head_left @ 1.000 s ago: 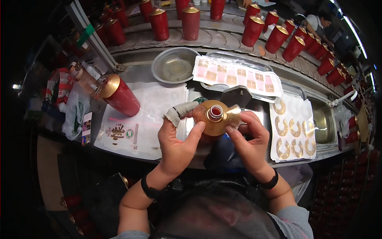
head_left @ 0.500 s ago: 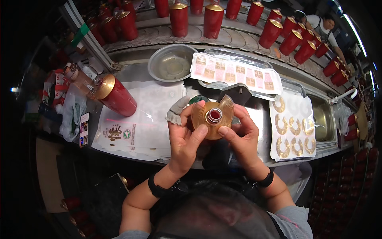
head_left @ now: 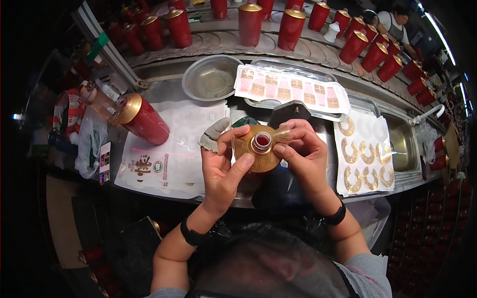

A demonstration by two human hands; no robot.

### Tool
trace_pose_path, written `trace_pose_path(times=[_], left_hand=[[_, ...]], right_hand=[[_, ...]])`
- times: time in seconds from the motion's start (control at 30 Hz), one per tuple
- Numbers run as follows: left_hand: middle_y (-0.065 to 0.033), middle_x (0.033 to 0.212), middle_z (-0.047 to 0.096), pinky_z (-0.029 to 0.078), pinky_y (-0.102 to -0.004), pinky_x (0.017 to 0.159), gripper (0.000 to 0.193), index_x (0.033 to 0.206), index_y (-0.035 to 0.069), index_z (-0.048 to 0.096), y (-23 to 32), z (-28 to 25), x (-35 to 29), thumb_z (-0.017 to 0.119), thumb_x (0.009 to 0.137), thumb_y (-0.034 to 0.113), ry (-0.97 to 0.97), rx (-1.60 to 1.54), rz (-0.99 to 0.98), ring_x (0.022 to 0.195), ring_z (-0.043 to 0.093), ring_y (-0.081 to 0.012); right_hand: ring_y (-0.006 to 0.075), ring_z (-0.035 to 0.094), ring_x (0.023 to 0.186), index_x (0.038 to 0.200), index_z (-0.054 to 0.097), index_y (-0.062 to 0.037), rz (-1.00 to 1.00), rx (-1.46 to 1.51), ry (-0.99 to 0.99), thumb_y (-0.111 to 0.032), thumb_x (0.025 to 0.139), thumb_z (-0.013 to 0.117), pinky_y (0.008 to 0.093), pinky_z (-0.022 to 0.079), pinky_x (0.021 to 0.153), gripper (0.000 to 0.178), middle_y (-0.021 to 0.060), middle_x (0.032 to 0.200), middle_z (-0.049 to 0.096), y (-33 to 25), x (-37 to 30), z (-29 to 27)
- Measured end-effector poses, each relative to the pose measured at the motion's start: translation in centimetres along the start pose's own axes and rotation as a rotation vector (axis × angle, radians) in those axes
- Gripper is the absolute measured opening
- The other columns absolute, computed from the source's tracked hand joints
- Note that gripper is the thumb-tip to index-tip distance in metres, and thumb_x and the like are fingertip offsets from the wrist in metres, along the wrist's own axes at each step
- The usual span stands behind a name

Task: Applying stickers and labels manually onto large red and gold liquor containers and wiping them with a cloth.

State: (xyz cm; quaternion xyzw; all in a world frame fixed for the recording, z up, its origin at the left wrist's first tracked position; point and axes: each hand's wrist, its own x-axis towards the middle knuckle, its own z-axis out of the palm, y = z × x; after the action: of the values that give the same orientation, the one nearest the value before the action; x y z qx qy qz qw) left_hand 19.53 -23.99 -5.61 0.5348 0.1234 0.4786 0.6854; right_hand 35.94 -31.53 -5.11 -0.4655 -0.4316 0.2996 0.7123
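A bottle with a gold shoulder [head_left: 258, 160] and an open neck stands before me, seen from above. My left hand [head_left: 218, 171] is wrapped round its left side, thumb resting on the gold shoulder. A grey cloth cot [head_left: 214, 133] covers one of its fingertips. My right hand [head_left: 308, 161] pinches a thin gold curved decal [head_left: 282, 135] between thumb and fingers, beside the neck. Its raised end stands off the shoulder; how much of the rest lies on the bottle I cannot tell. Near my right hand lies a sheet of C-shaped gold decals [head_left: 367, 154].
A red bottle [head_left: 145, 119] leans at the left by printed sheets [head_left: 198, 119]. Behind are a metal bowl [head_left: 211, 79], a pink-and-gold label sheet [head_left: 293, 90] and a dark block [head_left: 290, 113]. A sink [head_left: 403, 144] lies right; a conveyor [head_left: 213, 47] carries red bottles past a co-worker [head_left: 392, 25].
My right fingers have closed further over the decal's raised end, and less of it shows. The bottle has shifted slightly left in my left hand. Red bottles on the conveyor have moved right.
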Motion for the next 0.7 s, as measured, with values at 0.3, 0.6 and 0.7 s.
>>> trace_pose_path(times=[0.3,0.6,0.7], left_hand=[[-0.0165,0.137,0.047,0.033,-0.0390,0.112,0.069,0.143,0.000,0.019,-0.4,0.1,0.7,0.062,0.089,0.001,0.023,-0.022,-0.047,0.127,0.047,-0.0237],[-0.0203,0.141,0.042,0.035,-0.0389,0.111,0.065,0.143,-0.001,0.018,-0.7,-0.5,0.7,0.058,0.093,0.008,0.032,-0.131,-0.151,0.129,0.046,-0.0247],[-0.0207,0.141,0.042,0.034,-0.0390,0.111,0.066,0.143,-0.001,0.018,-0.7,0.0,0.7,0.059,0.092,0.008,0.032,-0.119,-0.153,0.130,0.045,-0.0247]], right_hand=[[0.0064,0.057,0.095,0.130,0.062,-0.0055,-0.090,-0.117,-0.084,0.003,0.086,0.065,0.0194,0.049,0.077,0.045,0.0084,0.130,0.048,-0.5,0.6,-0.2],[0.0025,0.055,0.079,0.114,0.065,-0.0003,0.072,0.019,-0.016,-0.001,0.084,0.069,0.0181,0.048,0.066,0.031,0.0073,0.125,0.051,-0.5,0.7,-0.4],[0.0022,0.056,0.080,0.103,0.064,0.0001,0.080,-0.054,-0.004,-0.004,0.083,0.073,0.0180,0.049,0.065,0.023,0.0068,0.122,0.052,0.0,1.3,-0.9]])
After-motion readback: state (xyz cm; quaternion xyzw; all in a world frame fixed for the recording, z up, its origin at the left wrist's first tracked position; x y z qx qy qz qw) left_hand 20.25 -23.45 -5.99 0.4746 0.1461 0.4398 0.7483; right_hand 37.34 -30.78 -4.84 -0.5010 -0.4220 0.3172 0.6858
